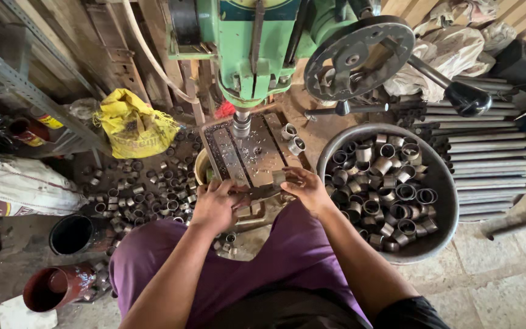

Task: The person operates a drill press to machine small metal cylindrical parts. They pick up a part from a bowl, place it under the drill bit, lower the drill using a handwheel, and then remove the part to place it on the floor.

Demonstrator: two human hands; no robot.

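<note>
Head view looks straight down on a green drill press, and its slotted work table [248, 155] serves as the landmark for everything else. At the near edge of that table both hands meet: the right hand [304, 187] pinches a short metal ring [279, 177] between thumb and fingertips, while the left hand [214, 204] is closed on a dark flat tool or clamp piece [262, 193] that runs across between the two hands; exactly what that piece is cannot be made out. The ring sits just beyond the right fingertips, toward the table, so the right hand is the nearer one, and the drill spindle [241, 123] stands farther along the table, well apart from the ring and slightly to its left. The ring's open bore seems to face sideways, though it is small in view. Two more rings [293, 139] rest on the table's right side. Right of the table a round metal basin [444, 183] holds many rings; left of it, loose rings [147, 189] litter the floor beside a yellow bag [134, 125].
</note>
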